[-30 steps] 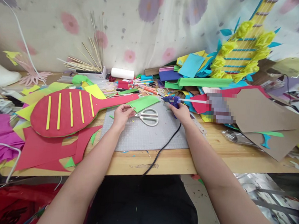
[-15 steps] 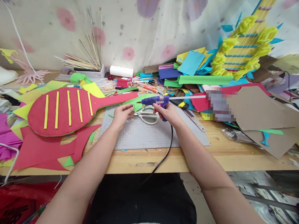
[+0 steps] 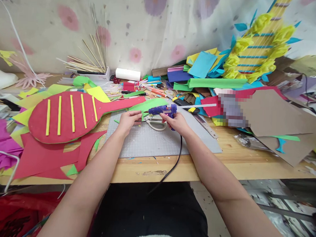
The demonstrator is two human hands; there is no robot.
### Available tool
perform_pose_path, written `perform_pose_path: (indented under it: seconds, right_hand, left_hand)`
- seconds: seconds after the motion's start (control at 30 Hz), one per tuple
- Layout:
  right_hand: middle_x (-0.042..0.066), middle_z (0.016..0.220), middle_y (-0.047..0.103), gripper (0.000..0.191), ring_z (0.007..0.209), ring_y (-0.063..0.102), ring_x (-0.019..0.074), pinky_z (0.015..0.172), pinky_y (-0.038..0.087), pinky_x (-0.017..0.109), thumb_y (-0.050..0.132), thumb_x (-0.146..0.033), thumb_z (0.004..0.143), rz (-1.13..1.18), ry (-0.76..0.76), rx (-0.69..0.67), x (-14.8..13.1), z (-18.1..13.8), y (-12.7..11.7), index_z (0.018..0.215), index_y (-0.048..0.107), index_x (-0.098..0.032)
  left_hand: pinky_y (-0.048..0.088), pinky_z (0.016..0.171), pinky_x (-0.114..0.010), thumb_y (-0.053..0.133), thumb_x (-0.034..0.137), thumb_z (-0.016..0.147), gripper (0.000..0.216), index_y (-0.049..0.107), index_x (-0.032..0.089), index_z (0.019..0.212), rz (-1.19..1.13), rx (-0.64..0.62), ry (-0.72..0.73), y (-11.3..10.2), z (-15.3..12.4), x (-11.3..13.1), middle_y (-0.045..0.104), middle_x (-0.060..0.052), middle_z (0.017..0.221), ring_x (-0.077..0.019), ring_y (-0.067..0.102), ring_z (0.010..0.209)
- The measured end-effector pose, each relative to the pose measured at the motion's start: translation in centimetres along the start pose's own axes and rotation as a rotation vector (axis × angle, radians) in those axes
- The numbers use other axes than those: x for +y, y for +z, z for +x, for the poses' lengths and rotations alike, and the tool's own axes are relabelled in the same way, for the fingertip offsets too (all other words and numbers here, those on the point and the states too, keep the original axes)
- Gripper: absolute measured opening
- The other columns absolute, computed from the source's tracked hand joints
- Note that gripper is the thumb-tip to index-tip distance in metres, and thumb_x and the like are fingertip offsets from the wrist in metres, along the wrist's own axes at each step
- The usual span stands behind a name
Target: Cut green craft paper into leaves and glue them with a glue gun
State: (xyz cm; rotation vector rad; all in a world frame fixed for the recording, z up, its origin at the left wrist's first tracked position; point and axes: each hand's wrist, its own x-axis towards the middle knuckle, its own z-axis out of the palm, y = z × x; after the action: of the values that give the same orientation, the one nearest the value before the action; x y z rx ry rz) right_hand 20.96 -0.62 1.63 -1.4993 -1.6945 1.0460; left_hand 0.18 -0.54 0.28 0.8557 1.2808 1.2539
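My right hand (image 3: 173, 122) grips a blue hot glue gun (image 3: 162, 110), its nozzle pointing left at a green foam piece (image 3: 148, 105). A white glue stick (image 3: 198, 106) juts from the gun's back and a black cord (image 3: 175, 158) trails off the table edge. My left hand (image 3: 128, 119) pinches the near edge of the green piece, lifting it over the grey cutting mat (image 3: 156, 141). White-handled scissors (image 3: 155, 124) lie on the mat just under both hands.
A red guitar-shaped foam cutout with yellow strips (image 3: 65, 115) lies left of the mat, over red and yellow scraps. A heap of coloured foam sheets (image 3: 203, 69), a yellow paper guitar (image 3: 259, 49), cardboard (image 3: 274, 117), a metal ruler (image 3: 205, 126) and skewers (image 3: 93, 60) crowd the back and right.
My right hand lifted the glue gun from the right of the mat and carried it left to the green piece. My left hand kept its hold and raised the piece slightly.
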Motion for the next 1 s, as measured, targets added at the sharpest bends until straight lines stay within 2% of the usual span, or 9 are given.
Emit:
perform_pose_path:
  seconds: [0.43,0.7,0.9,1.0]
  right_hand:
    - [-0.002,0.038,0.045,0.046,0.035,0.041,0.0087,0.038,0.033,0.023,0.053,-0.064,0.071,-0.019,-0.009,0.038,0.15,0.23,0.12,0.057,0.058,-0.02]
    - [-0.002,0.039,0.045,0.045,0.036,0.041,0.0093,0.039,0.035,0.024,0.054,-0.063,0.071,-0.034,0.016,0.04,0.11,0.21,0.09,0.057,0.057,-0.02]
    - [-0.001,0.04,0.047,0.046,0.04,0.045,0.011,0.043,0.037,0.025,0.053,-0.064,0.071,-0.088,0.0,0.041,0.05,0.14,-0.11,0.058,0.058,-0.02]
    - [0.0,0.043,0.05,0.043,0.043,0.047,0.0122,0.046,0.039,0.026,0.055,-0.062,0.07,-0.09,0.016,0.031,-0.23,0.02,-0.16,0.062,0.06,-0.02]
  left_hand:
    - [0.051,0.056,-0.028,0.078,0.019,0.053,0.021,0.071,0.015,0.071,-0.007,-0.024,-0.012,0.06,-0.1,0.06,0.065,-0.004,0.064,-0.0126,0.058,0.056]
    - [0.051,0.053,-0.026,0.077,0.017,0.054,0.018,0.071,0.014,0.071,0.004,-0.027,-0.012,0.08,-0.02,0.02,0.065,-0.004,0.063,-0.0125,0.058,0.056]
    - [0.052,0.06,-0.031,0.077,0.018,0.055,0.02,0.071,0.014,0.073,0.014,-0.023,-0.017,0.0,0.02,-0.04,0.065,-0.004,0.065,-0.0143,0.06,0.059]
    - [0.052,0.058,-0.03,0.077,0.02,0.054,0.021,0.071,0.015,0.074,0.029,-0.029,-0.01,-0.05,0.06,-0.06,0.066,-0.004,0.066,-0.0143,0.06,0.06]
